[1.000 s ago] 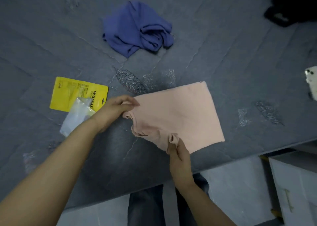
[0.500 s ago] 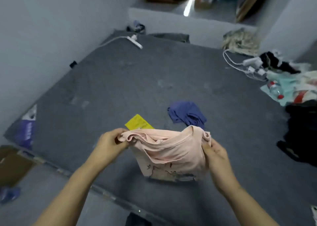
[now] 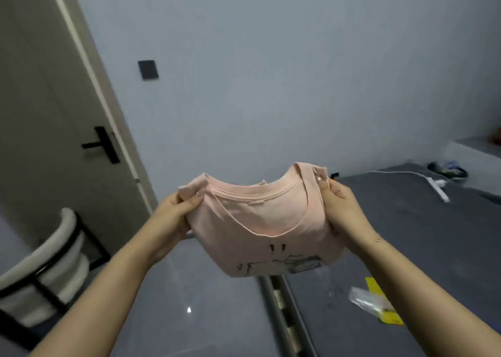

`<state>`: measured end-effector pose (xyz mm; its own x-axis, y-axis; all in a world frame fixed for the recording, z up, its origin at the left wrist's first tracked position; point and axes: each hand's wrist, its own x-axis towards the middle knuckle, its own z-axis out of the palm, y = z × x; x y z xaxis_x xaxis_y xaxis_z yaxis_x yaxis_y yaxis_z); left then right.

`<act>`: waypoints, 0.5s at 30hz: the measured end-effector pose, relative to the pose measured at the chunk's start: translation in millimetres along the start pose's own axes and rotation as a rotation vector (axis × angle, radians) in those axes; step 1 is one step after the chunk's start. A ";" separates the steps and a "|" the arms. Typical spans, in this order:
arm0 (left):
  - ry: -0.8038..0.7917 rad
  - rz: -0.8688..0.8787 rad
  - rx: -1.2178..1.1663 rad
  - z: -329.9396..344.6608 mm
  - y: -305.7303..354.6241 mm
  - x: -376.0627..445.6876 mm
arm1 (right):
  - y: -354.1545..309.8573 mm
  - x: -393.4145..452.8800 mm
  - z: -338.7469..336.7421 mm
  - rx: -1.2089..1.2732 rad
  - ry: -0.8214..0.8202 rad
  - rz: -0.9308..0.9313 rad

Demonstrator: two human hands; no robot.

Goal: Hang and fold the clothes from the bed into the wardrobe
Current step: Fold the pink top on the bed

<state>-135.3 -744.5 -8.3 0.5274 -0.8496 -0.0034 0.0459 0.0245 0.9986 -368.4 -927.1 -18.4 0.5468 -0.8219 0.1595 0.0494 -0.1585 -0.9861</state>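
Far left, a chair (image 3: 46, 264) w/ pale padded back and black frame stands by a door (image 3: 40, 99), its black handle (image 3: 104, 145) level w/ the view; a dark switch plate (image 3: 148, 69) sits on the wall just beside the door frame.

Left hand (image 3: 173, 215) grips the left shoulder of a pink t-shirt (image 3: 265, 229), thumb on top, fabric bunched under it. Probably pinched at the seam so the folded layers don't slide apart. Shirt is off the bed, hanging in the air between both hands, over the floor (image 3: 189, 302) at the bed's edge. Collar faces the camera, printed front sags below, so the fold looks partly slack & may need redoing.

Right hand (image 3: 344, 207) pinches the right shoulder, fingers curled round the cloth. Both hands clamped on the shirt, spread apart to keep it taut & level, likely for carrying toward the wardrobe, which isn't in view.

Right side: grey bed (image 3: 433, 234), a yellow packet (image 3: 385, 310) w/ a clear plastic bag (image 3: 366, 299) on top near its edge, a white power strip (image 3: 439, 188) and cable further back.
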 end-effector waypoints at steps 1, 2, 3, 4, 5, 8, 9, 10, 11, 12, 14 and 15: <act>0.082 0.062 -0.047 -22.9 18.6 -14.4 | -15.6 7.8 31.1 0.029 -0.084 0.017; 0.167 0.133 -0.072 -46.8 35.8 -29.7 | -31.1 13.1 62.1 0.043 -0.174 0.028; 0.249 0.200 -0.078 -72.4 51.2 -45.6 | -46.4 15.5 93.6 0.057 -0.267 0.014; 0.325 0.253 -0.073 -99.5 65.0 -61.8 | -61.9 14.7 125.3 0.079 -0.357 -0.024; 0.399 0.298 -0.058 -128.0 78.4 -80.3 | -78.1 11.3 159.1 0.091 -0.445 -0.073; 0.560 0.402 0.016 -212.0 112.7 -140.4 | -119.5 -6.8 259.3 0.107 -0.748 -0.146; 0.620 0.425 0.062 -238.0 122.4 -160.3 | -127.3 -12.4 292.7 0.123 -0.871 -0.130; 0.695 0.445 0.110 -263.0 132.0 -180.6 | -134.6 -19.2 326.5 0.131 -0.988 -0.102; 0.772 0.461 0.148 -285.7 139.9 -200.9 | -140.7 -27.1 358.3 0.130 -1.097 -0.071; 0.840 0.478 0.187 -306.8 147.7 -221.8 | -147.1 -36.7 389.0 0.133 -1.190 -0.052; 0.967 0.503 0.307 -343.7 162.7 -265.9 | -157.1 -58.4 446.6 0.142 -1.334 -0.071; 1.030 0.514 0.378 -360.3 170.1 -287.4 | -162.5 -69.9 473.9 0.140 -1.383 -0.110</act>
<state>26.7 -306.3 143.8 0.8474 0.0357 0.5298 -0.5270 -0.0656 0.8473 -18.6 -584.7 108.9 0.9033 0.4047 0.1423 0.1828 -0.0631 -0.9811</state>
